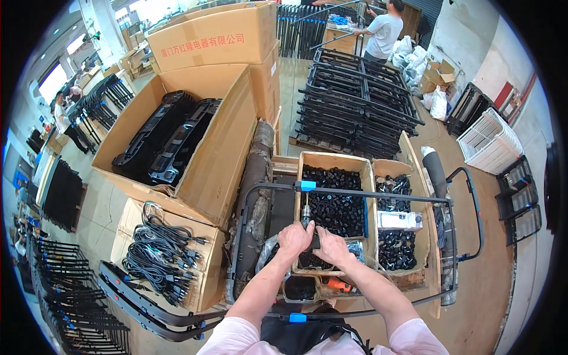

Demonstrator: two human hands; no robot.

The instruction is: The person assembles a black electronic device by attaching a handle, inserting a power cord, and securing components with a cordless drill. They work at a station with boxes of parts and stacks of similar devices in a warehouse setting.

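Observation:
Both my hands are closed round a drill (306,214), with its chuck and long thin bit pointing away from me. My left hand (294,238) wraps its left side, and my right hand (331,246) holds its right side; most of the body is hidden under the fingers. The bit's far end reaches a blue clip (308,186) on the far bar of a black tubular frame (378,194). Whether the tip touches the clip I cannot tell. A second blue clip (297,318) sits on the frame's near bar. The frame lies across boxes of small black parts.
Beneath the frame stand a box (334,204) and a narrower box (396,248), both with black parts. An orange-handled tool (339,284) lies near me. Coiled black cables (160,254) and a large carton (222,154) stand left. Stacked black frames (355,112) and a person (384,32) are beyond.

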